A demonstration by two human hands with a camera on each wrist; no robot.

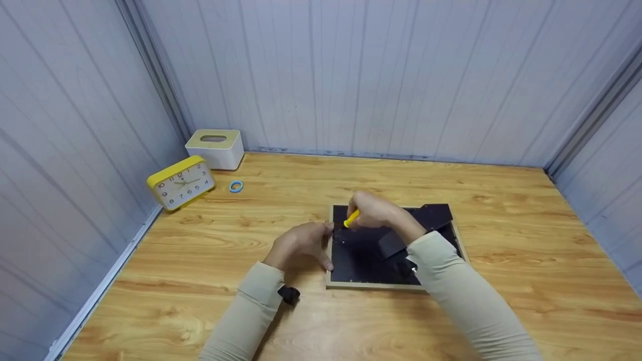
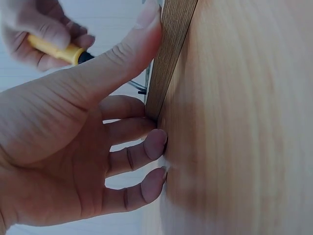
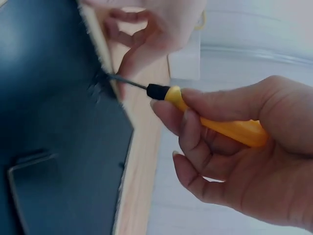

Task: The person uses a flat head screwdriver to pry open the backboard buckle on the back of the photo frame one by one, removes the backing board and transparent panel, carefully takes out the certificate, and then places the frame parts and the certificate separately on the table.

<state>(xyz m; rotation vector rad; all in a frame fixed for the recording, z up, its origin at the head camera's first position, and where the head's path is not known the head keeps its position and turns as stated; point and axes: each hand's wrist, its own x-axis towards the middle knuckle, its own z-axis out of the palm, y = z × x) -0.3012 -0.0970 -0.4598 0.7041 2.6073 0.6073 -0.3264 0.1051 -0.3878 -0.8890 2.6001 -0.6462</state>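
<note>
A wooden frame (image 1: 368,286) with a black back panel (image 1: 361,265) lies on the table. The right hand (image 1: 373,210) grips a yellow screwdriver (image 1: 352,218); in the right wrist view the thumb and fingers wrap the screwdriver's handle (image 3: 234,131), and its metal shaft reaches the panel near the frame's wooden edge (image 3: 128,196). At the frame's left side is the left hand (image 1: 303,239). The left wrist view shows that left hand (image 2: 73,142) with its thumb against the wooden side (image 2: 168,54) and its fingertips at the tabletop. Both hands are on the frame's left part.
A black flap (image 1: 392,244) lies on the panel, and a dark piece (image 1: 435,215) reaches past its upper right corner. At the back left stand a yellow clock (image 1: 181,183) and a white tissue box (image 1: 220,153), with a blue ring (image 1: 235,186) nearby. Walls (image 1: 331,75) enclose the table.
</note>
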